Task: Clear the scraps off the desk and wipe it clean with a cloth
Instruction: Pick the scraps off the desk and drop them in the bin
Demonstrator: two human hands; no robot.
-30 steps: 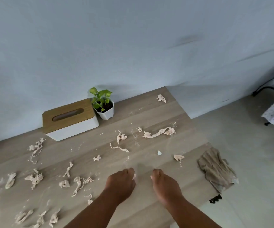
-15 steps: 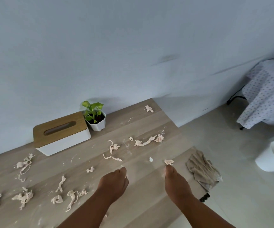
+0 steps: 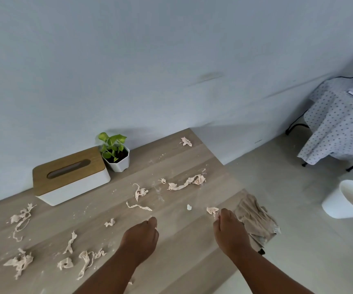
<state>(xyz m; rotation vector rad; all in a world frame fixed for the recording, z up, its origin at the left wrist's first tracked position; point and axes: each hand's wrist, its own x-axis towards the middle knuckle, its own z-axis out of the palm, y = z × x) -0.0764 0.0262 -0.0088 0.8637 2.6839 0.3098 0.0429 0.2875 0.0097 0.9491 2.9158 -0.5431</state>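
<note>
Several beige paper scraps (image 3: 185, 183) lie strewn over the wooden desk (image 3: 184, 257), thickest at the left. My right hand (image 3: 230, 232) is near the desk's right edge, its curled fingertips pinching the near end of a small scrap (image 3: 212, 209). My left hand (image 3: 139, 236) hovers palm down at mid-desk with its fingers loosely curled and nothing visible in it. A crumpled brown cloth (image 3: 256, 221) hangs over the right edge, just right of my right hand. A tiny white bit (image 3: 189, 207) lies between my hands, further back.
A tissue box (image 3: 69, 177) with a wooden lid and a small potted plant (image 3: 116, 153) stand against the wall at the back. A white bin (image 3: 349, 200) lies tipped on the floor to the right. Behind it stands furniture under a dotted sheet (image 3: 338, 124).
My right hand has moved right and forward to the small scrap beside the cloth. The left hand stayed at mid-desk. The view swung right, bringing the bin and the covered furniture into sight.
</note>
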